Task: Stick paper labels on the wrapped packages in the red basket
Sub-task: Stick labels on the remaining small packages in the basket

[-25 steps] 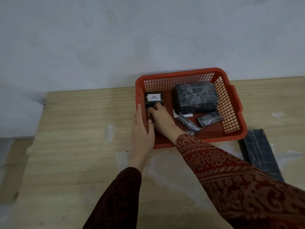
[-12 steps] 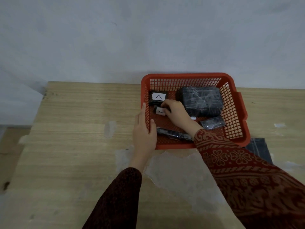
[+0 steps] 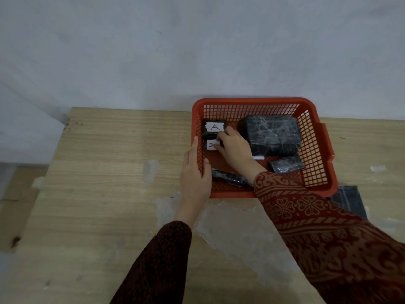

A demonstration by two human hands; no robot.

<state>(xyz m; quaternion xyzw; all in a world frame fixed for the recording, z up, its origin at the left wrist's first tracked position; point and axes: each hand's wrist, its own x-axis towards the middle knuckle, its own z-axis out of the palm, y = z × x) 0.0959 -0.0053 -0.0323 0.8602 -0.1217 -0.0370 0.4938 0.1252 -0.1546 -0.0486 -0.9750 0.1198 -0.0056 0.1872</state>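
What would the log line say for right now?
left hand: grips basket wall | right hand: presses second A label onto small package | first A label: stuck | big package: unlabeled

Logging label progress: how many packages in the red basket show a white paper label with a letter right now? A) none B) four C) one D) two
D: two small packages at the left side of the red basket carry white labels, the rear label reading "A" and the front label under the right hand; the large package shows no label on its visible faces.
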